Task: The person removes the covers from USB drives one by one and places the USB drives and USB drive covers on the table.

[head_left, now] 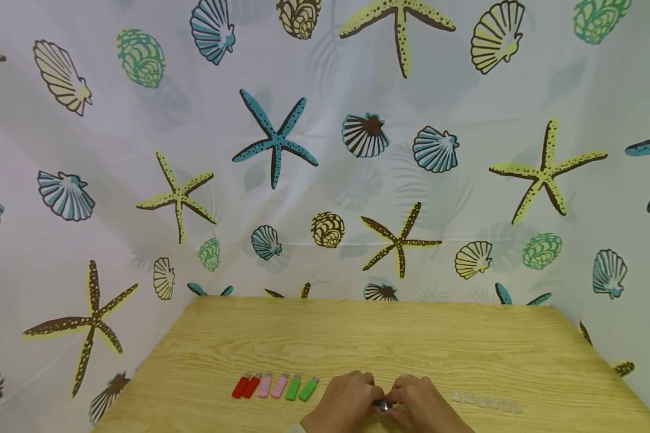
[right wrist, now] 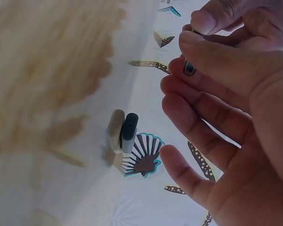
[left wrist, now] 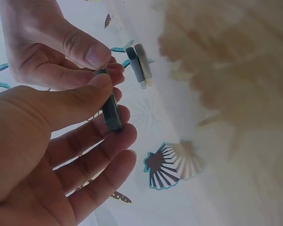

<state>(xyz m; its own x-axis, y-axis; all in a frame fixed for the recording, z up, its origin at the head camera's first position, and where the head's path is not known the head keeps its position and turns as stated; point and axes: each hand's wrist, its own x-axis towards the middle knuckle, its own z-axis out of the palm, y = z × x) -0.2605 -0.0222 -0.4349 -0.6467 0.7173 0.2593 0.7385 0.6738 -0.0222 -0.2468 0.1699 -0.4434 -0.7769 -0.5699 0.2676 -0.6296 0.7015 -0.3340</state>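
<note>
My left hand (head_left: 343,400) pinches a dark USB flash drive (left wrist: 111,113) between thumb and fingertips, its other fingers loosely spread. My right hand (head_left: 422,403) meets it from the other side, thumb and forefinger pinching the drive's far end (right wrist: 189,68). The fingers hide the middle of the drive. A second dark flash drive (left wrist: 135,66) lies on the table just beyond the hands, doubled by its reflection; the hands cover it in the head view.
Left of the hands, red (head_left: 241,386), pink (head_left: 265,385) and green flash drives (head_left: 293,388) lie in a row. Several small clear caps (head_left: 482,401) line up on the right. The wooden table (head_left: 357,337) meets a shell-patterned cloth (head_left: 325,180) behind and at both sides.
</note>
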